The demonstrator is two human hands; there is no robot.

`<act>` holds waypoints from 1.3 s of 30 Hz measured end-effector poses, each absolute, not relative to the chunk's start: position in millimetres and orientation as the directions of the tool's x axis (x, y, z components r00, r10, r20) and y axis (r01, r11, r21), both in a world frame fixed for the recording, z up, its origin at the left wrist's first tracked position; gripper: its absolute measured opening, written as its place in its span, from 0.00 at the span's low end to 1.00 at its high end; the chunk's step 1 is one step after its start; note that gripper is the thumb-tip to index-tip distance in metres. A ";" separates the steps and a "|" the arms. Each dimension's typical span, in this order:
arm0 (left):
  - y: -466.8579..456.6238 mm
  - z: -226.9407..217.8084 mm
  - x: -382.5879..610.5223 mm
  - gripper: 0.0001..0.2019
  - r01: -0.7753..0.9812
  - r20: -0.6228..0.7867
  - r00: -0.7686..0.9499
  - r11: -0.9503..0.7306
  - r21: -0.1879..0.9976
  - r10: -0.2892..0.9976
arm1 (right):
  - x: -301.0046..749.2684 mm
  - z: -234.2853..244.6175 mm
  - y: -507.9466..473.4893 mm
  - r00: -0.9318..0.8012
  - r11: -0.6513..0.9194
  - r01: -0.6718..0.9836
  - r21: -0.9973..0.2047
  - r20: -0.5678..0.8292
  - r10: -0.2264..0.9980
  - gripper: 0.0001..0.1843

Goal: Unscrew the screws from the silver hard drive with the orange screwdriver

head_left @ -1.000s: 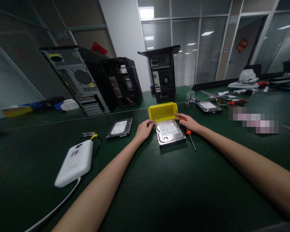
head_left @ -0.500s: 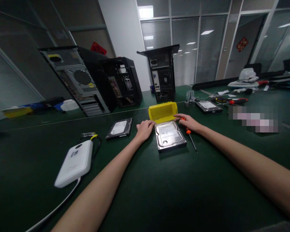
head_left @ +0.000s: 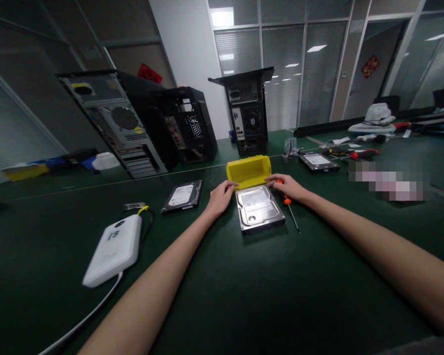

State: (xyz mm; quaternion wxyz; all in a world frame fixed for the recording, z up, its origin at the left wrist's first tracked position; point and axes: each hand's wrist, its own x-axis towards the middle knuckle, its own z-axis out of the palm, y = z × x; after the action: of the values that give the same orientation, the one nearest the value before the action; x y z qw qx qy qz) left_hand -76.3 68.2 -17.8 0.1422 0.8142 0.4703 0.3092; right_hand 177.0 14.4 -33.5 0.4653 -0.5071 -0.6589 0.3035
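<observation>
Nearest, at lower left on the dark green tabletop [head_left: 207,286]: white corded device [head_left: 113,251] with a dark oval and dark print, white cable [head_left: 92,308] trailing toward the near edge. Beyond it, at centre, silver hard drive [head_left: 259,209] lying flat, label up, between the two hands. Just to its right, orange-handled screwdriver [head_left: 287,202], shaft pointing back toward the near edge, handle partly under the right hand's fingers. To the left, well apart from the silver drive, black hard drive [head_left: 182,196] with a white label.

Left hand [head_left: 222,196] beside the silver drive's far left corner, fingers narrow and bent, tips at the left end of the yellow plastic case [head_left: 247,171]. Right hand [head_left: 290,188] with fingers stretched forward, tips at the case's right front corner. Cannot tell a firm grip from mere contact for either hand, on case or screwdriver. Case just behind the silver drive, hollow side facing the near edge.

Farther right, another labelled hard drive [head_left: 317,161], red-and-black-handled tool [head_left: 364,154] and clear container [head_left: 290,146]. Behind, three computer towers [head_left: 254,111] standing on the tabletop; farthest, glass partitions [head_left: 283,74] with blinds.
</observation>
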 end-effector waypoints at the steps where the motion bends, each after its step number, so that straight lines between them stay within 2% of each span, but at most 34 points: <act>1: 68.5 -17.9 -76.5 0.14 0.677 0.371 0.365 -0.517 0.524 0.854 | 177.8 -33.5 14.5 -0.061 0.305 0.373 -0.876 0.305 0.950 0.20; 10: 63.6 -15.8 -76.9 0.13 0.634 0.458 0.397 -0.599 0.490 0.795 | 182.7 -36.6 15.3 -0.226 0.319 0.269 -0.909 0.263 0.938 0.24; 21: 60.1 -10.5 -78.5 0.12 0.478 0.542 0.337 -0.636 0.606 0.770 | 179.5 -36.7 17.9 -0.091 0.325 0.340 -0.882 0.314 0.945 0.22; 27: 49.7 -3.5 -57.1 0.10 0.466 0.554 0.374 -0.667 0.582 0.744 | 182.6 -35.9 19.4 -0.008 0.258 0.303 -0.917 0.268 0.963 0.23; 29: 47.5 1.7 -43.9 0.11 0.471 0.530 0.423 -0.678 0.564 0.735 | 182.8 -36.1 19.2 -0.002 0.254 0.294 -0.921 0.266 0.964 0.23; 32: 50.9 11.2 -22.5 0.11 0.451 0.421 0.540 -0.673 0.586 0.729 | 182.3 -36.5 19.3 0.011 0.228 0.257 -0.939 0.238 0.971 0.22; 39: 66.3 13.9 10.9 0.09 0.556 0.297 0.551 -0.609 0.566 0.780 | 183.3 -35.8 20.5 0.006 0.208 0.213 -0.955 0.214 0.977 0.19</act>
State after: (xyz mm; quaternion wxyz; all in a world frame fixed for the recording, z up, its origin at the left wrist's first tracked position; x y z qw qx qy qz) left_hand 10.9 66.3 13.9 0.2085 0.8556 0.3901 0.2688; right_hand 183.3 20.5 -35.8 0.5019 -0.5011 -0.5934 0.3806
